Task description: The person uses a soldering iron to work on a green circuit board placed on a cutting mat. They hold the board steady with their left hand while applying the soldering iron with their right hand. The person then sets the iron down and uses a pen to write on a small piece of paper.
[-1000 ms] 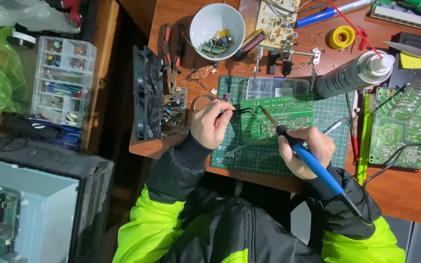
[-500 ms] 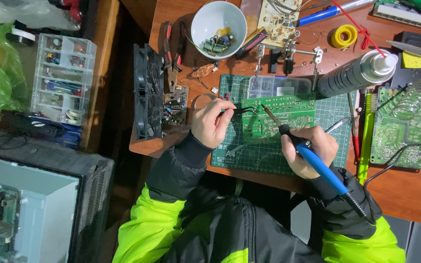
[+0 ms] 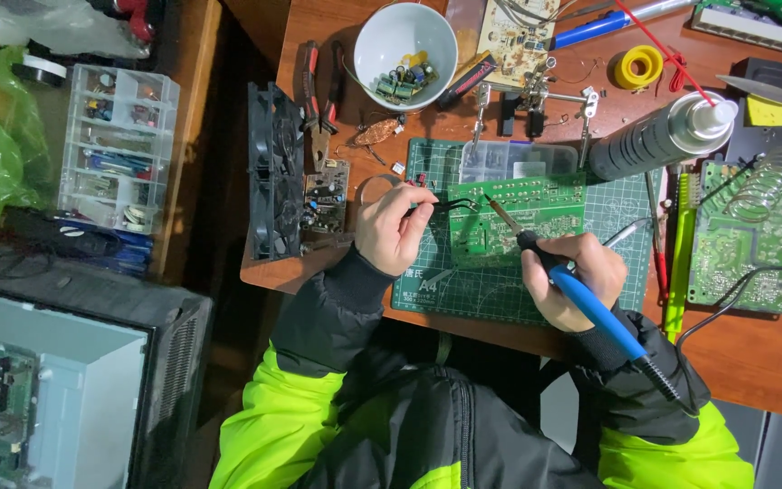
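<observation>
A green circuit board [image 3: 536, 217] lies on a green cutting mat [image 3: 608, 272] in the middle of the wooden desk. My left hand [image 3: 393, 228] rests at the board's left edge and pinches a thin black tool, probably tweezers [image 3: 450, 205], whose tip reaches onto the board. My right hand [image 3: 576, 281] grips a blue-handled soldering iron [image 3: 581, 294]; its metal tip [image 3: 500, 215] points up-left and sits over the board's middle. The iron's black cord runs off to the lower right.
A white bowl [image 3: 405, 41] of small parts stands at the back. A grey spray can [image 3: 658, 140], a second green board [image 3: 753, 244] with a coiled iron stand, pliers [image 3: 319, 91], a black fan [image 3: 273, 172] and a clear parts box [image 3: 115, 149] surround the mat.
The soldering iron tip has shifted slightly on the board. My left hand has stayed at the board's left edge with the black tool.
</observation>
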